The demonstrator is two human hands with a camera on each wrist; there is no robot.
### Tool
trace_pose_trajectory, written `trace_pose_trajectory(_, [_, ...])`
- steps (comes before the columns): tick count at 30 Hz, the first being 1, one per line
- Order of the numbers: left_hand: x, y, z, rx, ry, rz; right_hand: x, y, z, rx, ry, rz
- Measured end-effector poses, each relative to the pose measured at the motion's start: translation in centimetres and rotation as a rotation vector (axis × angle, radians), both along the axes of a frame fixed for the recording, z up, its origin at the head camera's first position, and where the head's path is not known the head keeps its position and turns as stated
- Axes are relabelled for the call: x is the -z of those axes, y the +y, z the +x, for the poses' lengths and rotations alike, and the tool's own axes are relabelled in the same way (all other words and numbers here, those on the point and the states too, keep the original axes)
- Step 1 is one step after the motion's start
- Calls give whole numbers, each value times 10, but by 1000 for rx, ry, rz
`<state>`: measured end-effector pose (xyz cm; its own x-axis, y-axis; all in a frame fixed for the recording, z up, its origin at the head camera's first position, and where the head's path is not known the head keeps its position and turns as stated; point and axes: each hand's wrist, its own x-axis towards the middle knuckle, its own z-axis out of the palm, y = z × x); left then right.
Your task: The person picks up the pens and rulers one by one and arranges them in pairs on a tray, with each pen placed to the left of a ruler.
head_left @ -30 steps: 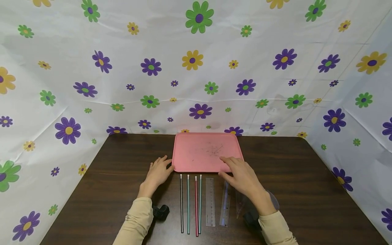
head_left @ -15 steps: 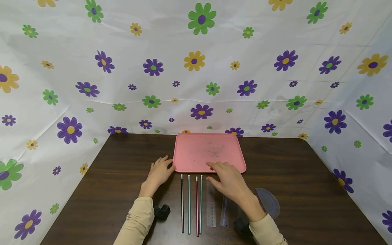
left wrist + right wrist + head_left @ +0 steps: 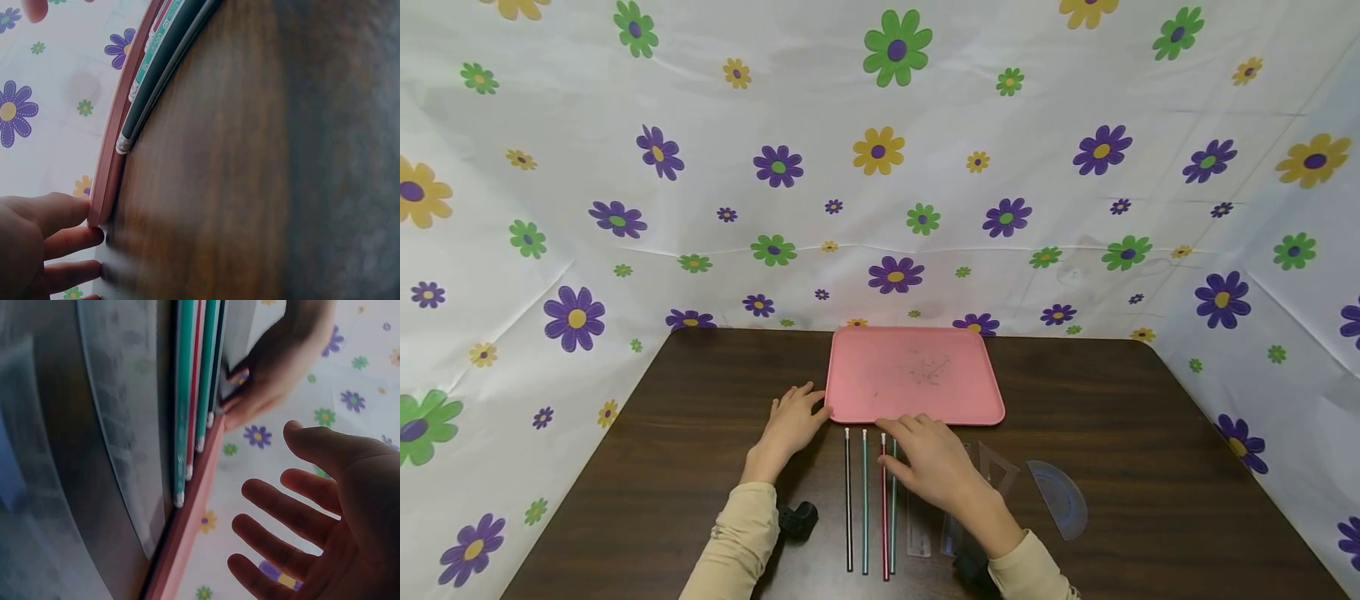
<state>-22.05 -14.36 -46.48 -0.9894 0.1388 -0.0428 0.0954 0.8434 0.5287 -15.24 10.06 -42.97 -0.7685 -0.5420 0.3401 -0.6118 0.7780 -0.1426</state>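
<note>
My left hand [image 3: 786,433] rests at the near left corner of a pink tray [image 3: 917,375], thumb and forefinger touching its rim with the other fingers spread. In the head view my right hand [image 3: 928,462] is over the upper ends of the pencils, palm down and holding nothing; its fingers look spread in the right wrist view. A black pencil [image 3: 848,517], a green pencil [image 3: 865,517], a red pencil [image 3: 884,525] and another green pencil [image 3: 893,533] lie side by side before the tray. Partly under my right hand and arm lie a clear ruler [image 3: 918,537] and a bluish ruler [image 3: 950,537].
A clear set square [image 3: 997,468] lies partly behind my right forearm, and a clear protractor [image 3: 1060,497] is farther right. The brown table [image 3: 1112,417] reaches a flowered cloth [image 3: 820,108] at the back. Dark marks show on the tray.
My right hand has moved left from the tray's near right side to above the pencils, uncovering the protractor and part of the set square. My left hand keeps its place.
</note>
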Motion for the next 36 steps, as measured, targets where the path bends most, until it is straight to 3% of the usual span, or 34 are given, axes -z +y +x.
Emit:
trace_pose_trajectory(12, [0, 0, 0, 1, -1, -7, 9, -22, 11, -35, -95, 76])
trace_pose_trajectory(23, [-2, -1, 3, 10, -2, -16, 14, -42, 18, -75, -115, 117])
trace_pose_trajectory(36, [-3, -1, 3, 11, -1, -19, 18, -52, 21, -74, -60, 146])
